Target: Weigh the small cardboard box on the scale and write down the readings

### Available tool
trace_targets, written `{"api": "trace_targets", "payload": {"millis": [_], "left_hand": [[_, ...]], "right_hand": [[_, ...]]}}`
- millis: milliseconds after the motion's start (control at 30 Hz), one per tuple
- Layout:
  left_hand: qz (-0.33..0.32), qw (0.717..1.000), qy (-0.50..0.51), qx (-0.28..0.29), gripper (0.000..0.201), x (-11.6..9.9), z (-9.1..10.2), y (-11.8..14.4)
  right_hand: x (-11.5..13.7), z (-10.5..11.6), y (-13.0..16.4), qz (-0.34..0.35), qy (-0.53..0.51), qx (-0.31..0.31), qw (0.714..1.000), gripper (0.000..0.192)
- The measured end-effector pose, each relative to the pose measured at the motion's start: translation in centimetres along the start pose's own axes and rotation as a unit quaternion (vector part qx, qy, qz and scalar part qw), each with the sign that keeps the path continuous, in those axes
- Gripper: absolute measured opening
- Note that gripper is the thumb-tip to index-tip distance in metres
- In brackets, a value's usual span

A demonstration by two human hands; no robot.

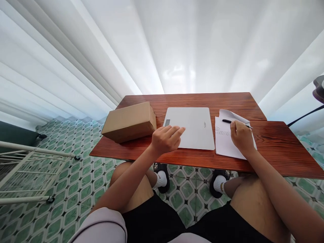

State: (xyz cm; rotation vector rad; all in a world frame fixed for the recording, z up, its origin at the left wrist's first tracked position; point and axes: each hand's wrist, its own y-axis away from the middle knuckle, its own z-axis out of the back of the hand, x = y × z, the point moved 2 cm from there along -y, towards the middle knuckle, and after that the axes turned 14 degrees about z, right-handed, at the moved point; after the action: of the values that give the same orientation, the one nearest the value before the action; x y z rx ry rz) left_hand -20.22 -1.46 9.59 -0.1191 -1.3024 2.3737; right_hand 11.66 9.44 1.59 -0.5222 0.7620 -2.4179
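My left hand (168,139) hovers over the near left corner of a flat white scale (191,130). Its fingers point right, loosely bent and slightly apart, with nothing visible in them. The scale has a small grey display at its left side. My right hand (242,135) is closed, thumb uppermost, above a notepad (225,143) with handwriting near its top. A black pen (226,120) runs behind this hand, showing on both sides of it. Whether the fingers grip the pen is hidden. The notepad's top sheet is curled back.
A closed cardboard box (129,119) stands left of the scale, near the left edge of the reddish wooden table (278,148). White curtains (202,47) hang behind. A white wire rack (32,168) on wheels stands on the tiled floor at left.
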Motion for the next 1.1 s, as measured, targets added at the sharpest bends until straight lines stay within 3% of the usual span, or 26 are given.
{"api": "trace_targets", "payload": {"millis": [300,500,633,767,833,933,1100], "left_hand": [[0.170,0.984,-0.044,-0.042,0.036,5.9,3.9,3.1],[0.316,0.940,-0.057,-0.112,0.029,10.5,6.3,5.1],[0.377,0.909,-0.059,-0.167,0.029,12.2,7.4,6.4],[0.427,0.882,-0.059,-0.189,0.035,13.1,8.2,7.8],[0.457,0.864,-0.047,-0.205,0.038,13.9,8.4,8.6],[0.533,0.815,-0.004,-0.228,0.041,15.9,8.4,10.2],[0.691,0.658,0.162,-0.251,0.046,18.5,7.4,12.5]], "right_hand": [[-0.7,-0.6,1.2,0.052,0.000,0.002,0.999,0.027],[-0.2,-0.4,1.0,0.065,0.010,-0.026,0.997,0.024],[4.2,-1.2,-1.5,0.115,-0.021,-0.031,0.993,0.019],[11.2,-3.2,-5.3,0.149,-0.090,-0.035,0.984,0.015],[14.7,-4.4,-7.0,0.131,-0.146,-0.031,0.980,0.012],[19.2,-6.3,-9.1,0.108,-0.235,0.002,0.966,0.011],[23.6,-8.7,-11.0,0.070,-0.347,-0.004,0.935,0.016]]}}
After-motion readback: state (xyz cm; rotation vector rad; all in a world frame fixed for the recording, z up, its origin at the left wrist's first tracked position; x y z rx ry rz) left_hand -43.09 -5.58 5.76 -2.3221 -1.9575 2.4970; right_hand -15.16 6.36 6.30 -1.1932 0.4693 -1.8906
